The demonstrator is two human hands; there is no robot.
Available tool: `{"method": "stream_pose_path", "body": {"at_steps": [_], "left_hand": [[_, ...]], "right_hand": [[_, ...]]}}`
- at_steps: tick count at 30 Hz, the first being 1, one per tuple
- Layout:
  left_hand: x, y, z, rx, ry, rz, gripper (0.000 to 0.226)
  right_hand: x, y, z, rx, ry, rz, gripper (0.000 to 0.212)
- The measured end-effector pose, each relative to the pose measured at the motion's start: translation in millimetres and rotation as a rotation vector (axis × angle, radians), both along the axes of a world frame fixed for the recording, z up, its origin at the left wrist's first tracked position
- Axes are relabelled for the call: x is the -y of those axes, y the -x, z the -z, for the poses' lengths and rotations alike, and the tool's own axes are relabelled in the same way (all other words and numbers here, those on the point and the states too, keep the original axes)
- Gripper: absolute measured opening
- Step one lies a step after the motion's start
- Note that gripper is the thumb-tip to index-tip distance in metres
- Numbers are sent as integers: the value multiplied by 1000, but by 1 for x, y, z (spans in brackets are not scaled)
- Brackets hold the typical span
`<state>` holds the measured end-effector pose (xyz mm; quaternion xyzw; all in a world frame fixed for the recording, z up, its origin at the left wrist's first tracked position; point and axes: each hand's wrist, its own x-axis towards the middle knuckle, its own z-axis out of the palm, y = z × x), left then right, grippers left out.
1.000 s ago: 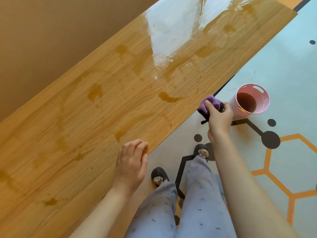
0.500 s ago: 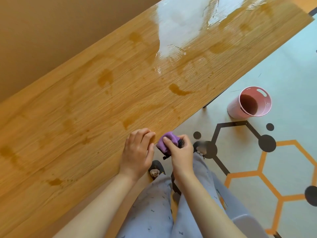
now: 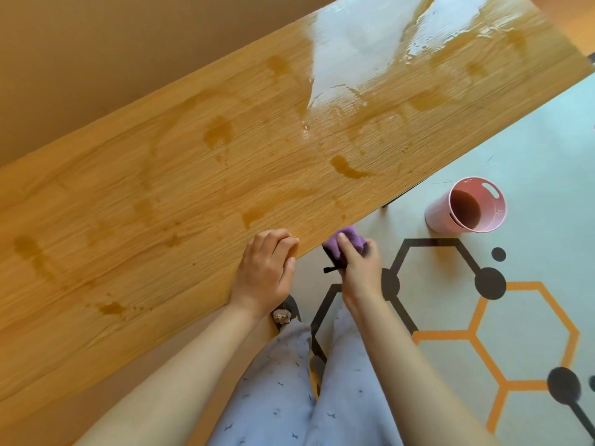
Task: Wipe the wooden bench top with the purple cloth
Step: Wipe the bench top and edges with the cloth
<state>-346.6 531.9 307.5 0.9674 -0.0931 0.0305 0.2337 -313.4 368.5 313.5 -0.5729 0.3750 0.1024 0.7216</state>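
The wooden bench top (image 3: 180, 175) runs diagonally across the view, marked with brown wet stains and a glossy wet patch near its far end. My right hand (image 3: 360, 272) grips the bunched purple cloth (image 3: 346, 239) just off the bench's near edge, over the floor. My left hand (image 3: 265, 272) rests on the bench's near edge with fingers curled loosely, holding nothing.
A pink bucket (image 3: 465, 206) with brown liquid inside stands on the floor to the right of the bench. The floor mat (image 3: 531, 317) has black and orange hexagon lines. My legs and slippers are below the hands. A tan wall lies behind the bench.
My right hand has carried the purple cloth from beside the pink bucket leftward to the bench's near edge, close to my left hand. The left hand stays at the edge.
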Motion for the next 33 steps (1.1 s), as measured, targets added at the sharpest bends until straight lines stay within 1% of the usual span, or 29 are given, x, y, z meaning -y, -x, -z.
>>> {"method": "stream_pose_path", "body": {"at_steps": [2,4,6,8,9,11,12,13,15,16,17,18,19,20,21,22,24,25,27,28,29,30,32,33], "left_hand": [[-1,-1,-2,-18,-2,-7,31],[1,-3,-7,-48,26,-21,32],[5,-1,-16,-85,120,-92,36],[10,9,-27,-118,270,-238,39],[13,17,-32,-114,338,-330,37],[23,35,-45,-140,472,-528,21],[30,42,-50,-195,573,-629,12],[39,47,-54,-266,688,-726,7],[54,54,-56,-396,884,-906,4],[60,54,-52,-470,950,-976,6],[64,53,-47,-561,1025,-1030,19],[69,51,-44,-662,1118,-1068,36],[74,46,-42,-731,1227,-1107,56],[78,41,-39,-770,1325,-1136,72],[82,36,-37,-780,1411,-1147,74],[86,30,-36,-765,1487,-1153,63],[95,19,-37,-701,1604,-1170,34],[99,16,-36,-654,1647,-1191,29],[105,13,-33,-553,1678,-1229,25],[106,13,-32,-511,1673,-1256,23],[106,12,-30,-464,1682,-1298,21],[105,12,-26,-419,1700,-1353,18],[103,14,-23,-325,1767,-1437,16],[101,15,-22,-293,1801,-1457,15]], "right_hand": [[-20,21,-2,-31,-41,-125,19],[-28,31,-6,-58,-17,-223,20],[-26,28,-14,-77,37,-270,24],[-18,21,-17,-93,51,-282,27],[-14,18,-19,-101,53,-303,29],[-10,12,-22,-133,57,-377,30],[-9,10,-22,-156,56,-413,31],[-8,9,-20,-177,53,-440,32],[-7,6,-19,-203,56,-491,33],[-5,4,-18,-209,59,-508,33],[-4,3,-17,-212,61,-523,33],[-4,3,-18,-214,56,-537,33],[-3,2,-17,-212,50,-553,34],[-2,2,-17,-210,50,-570,34],[-1,2,-16,-208,59,-592,35],[0,1,-16,-203,76,-622,36],[3,-3,-16,-193,122,-694,33],[5,-5,-18,-189,146,-733,30],[10,-12,-23,-172,182,-828,28],[14,-16,-29,-156,198,-901,27],[18,-22,-34,-134,243,-1018,27],[22,-29,-39,-108,334,-1175,28],[29,-48,-53,-43,622,-1488,30],[29,-58,-60,12,753,-1575,30]]}}
